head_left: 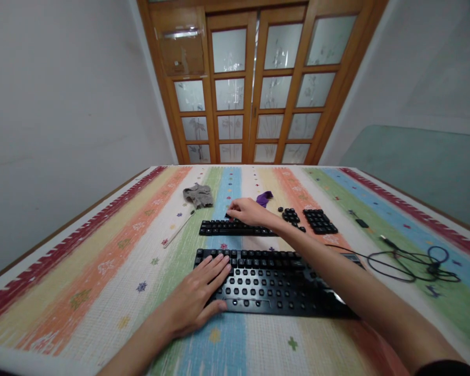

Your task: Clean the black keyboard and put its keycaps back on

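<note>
The left hand [198,292] lies open and palm down on the left end of a long black plastic keyboard [254,287] with many bare key posts, its long axis parallel to the far edge of the cloth-covered, multicoloured striped table [133,324]. Beyond it, towards that edge, a narrow bank of loose black keycaps [219,228] runs parallel. Just past the bank's left half, the right hand [253,212], the nearer one, has its fingertips drawn together at a small black keycap [227,215]; whether they grip it, I cannot tell.
</note>
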{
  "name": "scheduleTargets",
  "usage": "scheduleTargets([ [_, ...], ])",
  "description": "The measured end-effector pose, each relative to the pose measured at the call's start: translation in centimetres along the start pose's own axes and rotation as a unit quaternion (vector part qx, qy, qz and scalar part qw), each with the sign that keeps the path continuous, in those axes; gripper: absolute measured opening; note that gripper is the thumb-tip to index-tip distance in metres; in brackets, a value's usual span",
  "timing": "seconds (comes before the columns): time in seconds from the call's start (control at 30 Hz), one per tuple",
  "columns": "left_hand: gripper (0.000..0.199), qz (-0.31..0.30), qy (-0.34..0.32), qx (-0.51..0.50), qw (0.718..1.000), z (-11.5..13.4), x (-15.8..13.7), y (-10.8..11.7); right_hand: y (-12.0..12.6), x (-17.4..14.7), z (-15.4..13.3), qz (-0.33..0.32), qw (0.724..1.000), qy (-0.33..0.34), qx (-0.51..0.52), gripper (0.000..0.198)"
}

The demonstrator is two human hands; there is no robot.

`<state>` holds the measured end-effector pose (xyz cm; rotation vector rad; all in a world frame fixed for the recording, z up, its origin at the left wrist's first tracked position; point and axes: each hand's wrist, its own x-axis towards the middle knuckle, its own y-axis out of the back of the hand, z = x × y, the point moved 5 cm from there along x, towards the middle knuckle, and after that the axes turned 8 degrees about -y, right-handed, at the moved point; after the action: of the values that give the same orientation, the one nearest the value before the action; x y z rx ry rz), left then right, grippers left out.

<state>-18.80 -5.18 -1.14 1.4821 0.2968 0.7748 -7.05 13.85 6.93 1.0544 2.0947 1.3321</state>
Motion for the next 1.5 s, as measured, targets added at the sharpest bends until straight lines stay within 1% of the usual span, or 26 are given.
scheduleTargets([
  [0.07,0.064,0.001,-0.006,0.012,1.0,0.0,0.0,-0.1,-0.1,-1.9,-0.1,-0.034,0.997,0.01,0.074,0.022],
  [0.17,0.063,0.002,-0.016,0.034,0.999,0.0,-0.1,0.0,-0.6,-4.4,0.0,-0.106,0.974,0.023,0.199,0.019],
  [0.23,0.063,0.007,-0.017,0.046,0.999,0.1,-0.2,0.2,-0.9,-5.8,0.2,-0.136,0.963,0.025,0.232,0.019],
  [0.33,0.062,0.008,-0.015,0.06,0.998,0.3,-0.2,0.4,-1.2,-7.2,0.3,-0.141,0.96,0.021,0.241,0.017],
  [0.4,0.063,0.005,-0.014,0.068,0.998,0.4,-0.3,0.4,-1.3,-7.9,0.1,-0.128,0.965,0.029,0.227,0.014],
  [0.6,0.069,0.008,-0.015,0.071,0.997,0.7,-0.3,0.4,-1.5,-9.4,-0.9,-0.048,0.987,0.061,0.144,0.008],
  [0.73,0.072,-0.007,-0.004,0.065,0.998,0.7,-0.3,0.3,-2.4,-10.5,-1.0,-0.011,0.992,0.074,0.097,0.013],
  [0.83,0.071,-0.022,-0.002,0.058,0.998,0.7,-0.3,0.2,-3.3,-11.4,-0.7,-0.002,0.994,0.078,0.074,0.016],
  [0.93,0.07,-0.036,0.0,0.051,0.998,0.6,-0.4,0.1,-4.1,-12.2,-0.6,0.008,0.993,0.1,0.067,0.014],
  [1.1,0.069,-0.037,0.003,0.033,0.999,0.5,-0.6,0.0,-4.9,-13.1,-0.7,0.036,0.989,0.129,0.062,0.013],
  [1.33,0.069,-0.041,0.01,0.008,0.999,0.3,-0.6,-0.2,-5.9,-13.2,-0.5,0.051,0.99,0.123,0.047,0.012],
  [1.5,0.07,-0.045,0.016,-0.008,0.999,0.2,-0.6,-0.1,-6.1,-13.0,-0.5,0.07,0.988,0.131,0.029,0.01],
])
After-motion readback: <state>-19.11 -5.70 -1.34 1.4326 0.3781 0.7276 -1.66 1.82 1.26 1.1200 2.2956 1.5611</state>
